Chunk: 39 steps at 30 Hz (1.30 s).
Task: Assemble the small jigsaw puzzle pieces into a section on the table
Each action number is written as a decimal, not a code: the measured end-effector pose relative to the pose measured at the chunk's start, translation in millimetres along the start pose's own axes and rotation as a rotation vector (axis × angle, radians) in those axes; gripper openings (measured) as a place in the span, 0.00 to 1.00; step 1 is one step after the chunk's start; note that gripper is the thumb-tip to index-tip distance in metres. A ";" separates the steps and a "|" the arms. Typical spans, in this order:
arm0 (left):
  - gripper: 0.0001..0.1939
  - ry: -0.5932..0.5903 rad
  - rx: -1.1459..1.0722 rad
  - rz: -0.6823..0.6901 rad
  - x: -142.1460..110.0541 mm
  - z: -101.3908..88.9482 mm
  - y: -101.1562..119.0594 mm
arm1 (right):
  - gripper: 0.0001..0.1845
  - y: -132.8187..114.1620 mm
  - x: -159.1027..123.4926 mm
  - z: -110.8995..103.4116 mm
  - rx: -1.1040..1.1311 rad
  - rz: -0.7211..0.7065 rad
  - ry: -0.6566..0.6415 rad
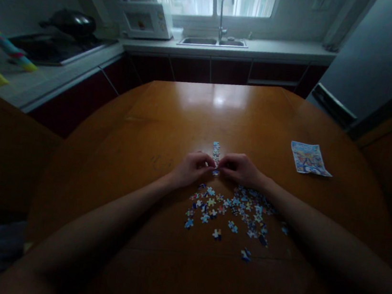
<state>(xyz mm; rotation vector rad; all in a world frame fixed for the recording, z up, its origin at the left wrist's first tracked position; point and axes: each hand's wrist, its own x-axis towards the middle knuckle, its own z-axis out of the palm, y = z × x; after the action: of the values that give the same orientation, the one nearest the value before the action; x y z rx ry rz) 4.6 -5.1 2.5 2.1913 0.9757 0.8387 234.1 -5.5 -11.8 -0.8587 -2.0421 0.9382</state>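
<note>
A narrow strip of joined jigsaw pieces [216,150] lies near the middle of the wooden table, running away from me. At its near end a single jigsaw piece [215,173] shows between my hands. My left hand [195,167] pinches at the left side of that end, thumb and forefinger together. From the right, my right hand [239,168] pinches at the same spot, its fingertips close to the left ones. Loose jigsaw pieces [246,206] are spread in a pile nearer to me, partly under my right forearm.
A creased picture sheet [310,158] lies on the table [140,135] at the right. Beyond the table are a counter with a sink [199,41], a microwave [144,19], and a stove with a black wok [71,22]. A fridge [380,60] stands at the right.
</note>
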 end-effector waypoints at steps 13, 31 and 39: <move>0.07 0.019 0.272 0.168 -2.7 3.5 1.2 | 0.04 -2.1 1.4 -5.3 0.059 0.041 0.026; 0.07 0.018 0.298 0.157 -1.9 1.5 -0.6 | 0.04 -6.5 0.4 -1.8 -0.043 -0.044 -0.021; 0.06 0.012 0.265 0.141 -0.1 0.9 0.1 | 0.07 -5.4 -0.9 -2.0 -0.121 -0.067 -0.045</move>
<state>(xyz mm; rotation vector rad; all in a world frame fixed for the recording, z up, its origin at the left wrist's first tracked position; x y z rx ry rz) 5.3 -5.5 2.1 2.5077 0.9947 0.8259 234.8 -8.3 -6.8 -0.8333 -2.1708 0.8106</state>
